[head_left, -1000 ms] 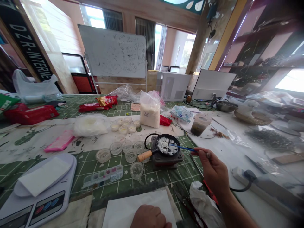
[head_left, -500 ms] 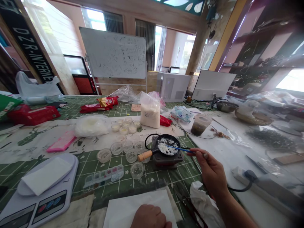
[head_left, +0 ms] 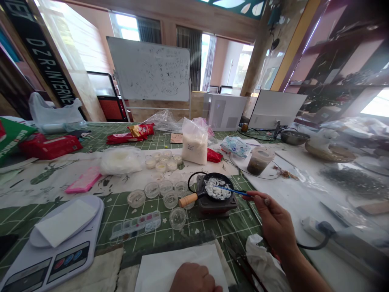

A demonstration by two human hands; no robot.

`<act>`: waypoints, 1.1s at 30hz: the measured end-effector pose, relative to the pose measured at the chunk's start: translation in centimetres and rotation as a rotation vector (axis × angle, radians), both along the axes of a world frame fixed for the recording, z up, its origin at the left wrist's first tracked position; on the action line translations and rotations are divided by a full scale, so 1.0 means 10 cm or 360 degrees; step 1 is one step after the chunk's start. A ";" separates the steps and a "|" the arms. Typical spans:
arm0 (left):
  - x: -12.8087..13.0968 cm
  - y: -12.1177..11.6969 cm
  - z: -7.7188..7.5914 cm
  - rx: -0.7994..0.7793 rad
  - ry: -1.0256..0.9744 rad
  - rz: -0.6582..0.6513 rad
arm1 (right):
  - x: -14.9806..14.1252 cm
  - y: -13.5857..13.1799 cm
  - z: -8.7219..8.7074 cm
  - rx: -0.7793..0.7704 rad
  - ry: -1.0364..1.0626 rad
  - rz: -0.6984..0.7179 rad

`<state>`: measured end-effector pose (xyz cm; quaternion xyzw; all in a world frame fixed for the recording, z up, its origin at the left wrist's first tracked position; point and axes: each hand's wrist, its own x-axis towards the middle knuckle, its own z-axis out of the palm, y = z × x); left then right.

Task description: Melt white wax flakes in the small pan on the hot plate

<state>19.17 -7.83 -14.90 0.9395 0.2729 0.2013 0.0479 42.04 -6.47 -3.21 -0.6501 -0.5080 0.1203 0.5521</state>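
Note:
My right hand [head_left: 275, 221] pinches a thin blue stick [head_left: 235, 190]; its far end lies among white wax-like flakes [head_left: 217, 190] in a small black frying pan [head_left: 228, 178]. The pan sits on a small dark hot plate [head_left: 214, 210], its wooden handle [head_left: 188, 199] pointing left. My left hand [head_left: 194, 279] rests curled in a fist on a sheet of white paper [head_left: 158, 269] at the front edge, with nothing visible in it. Several clear round cups [head_left: 178, 218] stand left of the pan, beside a pill-box-like case of coloured bits [head_left: 136, 225].
A kitchen scale [head_left: 75, 239] with folded paper is at front left. Behind the pan stand a bag of pale granules [head_left: 195, 147] and several filled cups [head_left: 161, 166]. To the right are a plastic cup of dark matter [head_left: 258, 162], crumpled tissue [head_left: 261, 253], scissors-like tools [head_left: 243, 261] and a power strip [head_left: 313, 225].
The whole view has shifted slightly, so things appear a little further right. The blue stick remains in the pan, and the flakes look slightly rearranged. My left hand stays on the paper.

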 end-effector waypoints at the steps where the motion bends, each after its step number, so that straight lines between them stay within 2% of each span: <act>1: 0.00 0.00 0.00 -0.0001 0.0002 0.0004 | -0.01 0.00 0.00 -0.0004 0.0001 0.0023; 5: 0.00 0.00 0.02 -0.0040 0.0049 -0.0007 | -0.01 0.00 0.00 -0.0001 0.0063 -0.0043; 9: -0.01 0.00 0.00 -0.0057 0.0084 -0.0016 | 0.02 0.02 -0.01 -0.0072 0.0127 0.0040; 13: -0.01 0.02 -0.01 -0.0054 0.0082 -0.0048 | 0.07 0.02 0.02 0.0034 0.0202 -0.0090; 16: -0.01 0.01 0.03 -0.0013 0.0037 -0.0038 | 0.10 0.02 0.04 -0.0010 0.0158 -0.0050; 21: -0.02 0.01 0.07 0.0007 -0.0006 -0.0043 | 0.11 0.03 0.04 0.0045 0.0139 -0.0270; 26: -0.01 0.02 0.03 0.0000 0.0007 -0.0041 | 0.09 0.03 0.03 -0.0018 0.0146 -0.0047; 28: -0.01 0.02 0.02 -0.0034 0.0050 -0.0031 | 0.09 0.02 0.03 -0.0039 0.0158 -0.0035; 33: 0.00 0.01 0.04 -0.0121 0.0157 -0.0020 | 0.14 0.02 0.04 -0.0005 0.0146 -0.0239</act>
